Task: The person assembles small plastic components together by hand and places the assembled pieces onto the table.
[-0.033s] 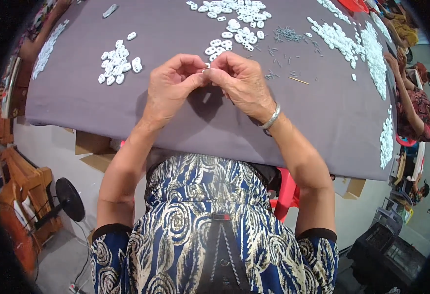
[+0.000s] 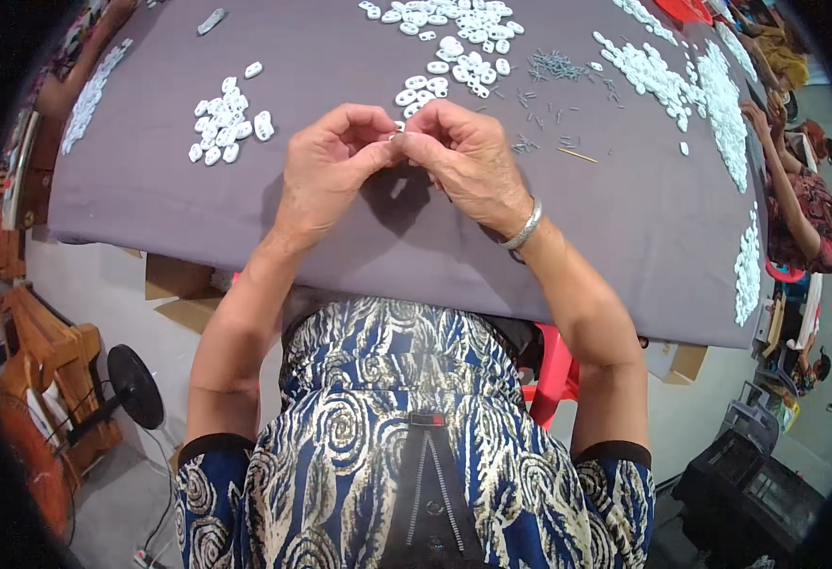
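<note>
Over the near middle of the grey-covered table, my left hand (image 2: 326, 171) and my right hand (image 2: 473, 161) meet fingertip to fingertip. Both pinch a small white piece (image 2: 395, 137), mostly hidden by the thumbs and fingers. Just beyond them lies a cluster of white oval pieces with two holes (image 2: 422, 85). A loose pile of similar pieces (image 2: 220, 123) is left of my left hand. To the right of my right hand are scattered small grey pins (image 2: 556, 65) and a thin gold-coloured stick (image 2: 578, 155).
More white pieces (image 2: 724, 114) spread along the table's right side, and another strip (image 2: 93, 100) lies at the far left. Other people's arms (image 2: 795, 204) reach in at both sides. A black fan (image 2: 136, 387) stands at lower left. A cardboard box (image 2: 179, 284) sits below the table edge.
</note>
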A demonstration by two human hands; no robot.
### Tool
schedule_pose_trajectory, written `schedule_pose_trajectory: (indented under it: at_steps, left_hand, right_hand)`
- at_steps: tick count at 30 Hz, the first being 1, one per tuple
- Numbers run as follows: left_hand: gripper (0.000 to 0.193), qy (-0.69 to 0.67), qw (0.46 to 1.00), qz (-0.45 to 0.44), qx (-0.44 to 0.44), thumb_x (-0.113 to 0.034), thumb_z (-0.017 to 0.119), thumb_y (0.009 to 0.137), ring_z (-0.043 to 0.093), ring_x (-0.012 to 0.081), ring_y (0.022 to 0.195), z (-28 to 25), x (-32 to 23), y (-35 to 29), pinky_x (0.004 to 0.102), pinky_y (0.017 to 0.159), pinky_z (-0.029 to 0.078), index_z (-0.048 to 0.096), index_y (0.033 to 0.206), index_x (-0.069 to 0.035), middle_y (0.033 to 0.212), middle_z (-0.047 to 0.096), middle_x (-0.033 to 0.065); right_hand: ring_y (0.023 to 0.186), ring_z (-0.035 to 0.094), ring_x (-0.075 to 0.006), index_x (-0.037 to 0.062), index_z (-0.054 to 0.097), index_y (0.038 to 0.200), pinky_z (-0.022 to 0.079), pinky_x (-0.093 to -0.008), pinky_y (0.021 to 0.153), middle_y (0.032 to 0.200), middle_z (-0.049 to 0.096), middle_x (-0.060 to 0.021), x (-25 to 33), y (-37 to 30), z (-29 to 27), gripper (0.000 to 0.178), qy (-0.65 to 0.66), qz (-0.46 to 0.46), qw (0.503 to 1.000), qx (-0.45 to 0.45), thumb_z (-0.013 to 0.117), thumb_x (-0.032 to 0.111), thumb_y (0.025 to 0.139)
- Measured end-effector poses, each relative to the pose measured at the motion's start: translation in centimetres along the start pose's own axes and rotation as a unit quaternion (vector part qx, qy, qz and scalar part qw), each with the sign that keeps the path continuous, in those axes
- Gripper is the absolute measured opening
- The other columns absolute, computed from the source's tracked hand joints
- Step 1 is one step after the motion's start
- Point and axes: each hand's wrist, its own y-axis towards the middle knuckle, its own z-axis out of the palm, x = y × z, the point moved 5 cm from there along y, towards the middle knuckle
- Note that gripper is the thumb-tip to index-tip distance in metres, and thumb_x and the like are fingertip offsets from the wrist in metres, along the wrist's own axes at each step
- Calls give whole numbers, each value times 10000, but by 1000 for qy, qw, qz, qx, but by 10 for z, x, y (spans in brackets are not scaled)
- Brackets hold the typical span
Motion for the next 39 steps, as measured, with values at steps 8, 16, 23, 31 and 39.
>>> schedule_pose_trajectory:
  at_steps: [8, 16, 23, 31, 39]
  left_hand:
    - [194, 40, 999, 7, -9, -5, 621, 887, 619, 107, 847, 0, -2, -1, 229, 778, 517, 588, 1078, 6, 940, 633, 48]
    - [207, 20, 999, -33, 24, -43, 599, 908, 575, 75, 795, 10, 1, -3, 215, 729, 491, 581, 1111, -2, 905, 584, 10]
    - [166, 2, 999, -20, 44, -54, 572, 917, 541, 51, 739, 19, 10, -4, 201, 652, 476, 580, 1078, -14, 877, 566, -2]
    - [195, -6, 999, -12, 41, -55, 565, 916, 537, 44, 735, 21, 10, -8, 203, 639, 464, 551, 1109, -26, 854, 551, -10]
    - [199, -10, 999, -7, 31, -54, 563, 902, 529, 43, 724, 21, 10, -7, 208, 642, 463, 538, 1099, -41, 833, 552, -18]
  right_hand:
    - [579, 497, -8, 35, 636, 863, 384, -170, 466, 708, 608, 31, 1, 0, 0, 122, 2, 0, 1000, 12, 628, 150, 899]
    - [619, 462, -14, 12, 618, 851, 369, -188, 531, 698, 547, 63, 8, 7, -76, 86, -161, -32, 984, -74, 623, 94, 876]
    - [613, 488, -77, 13, 604, 866, 426, -246, 590, 668, 550, -13, 8, -32, -122, 85, -379, -16, 922, -81, 645, 75, 827]
    - [665, 539, -147, 11, 591, 864, 437, -278, 614, 747, 567, -52, 2, -26, -111, 86, -421, -50, 905, -31, 631, 77, 827]
    - [623, 497, -122, -2, 560, 854, 423, -287, 580, 732, 539, -35, 4, -25, -108, 93, -410, -26, 911, -39, 593, 85, 856]
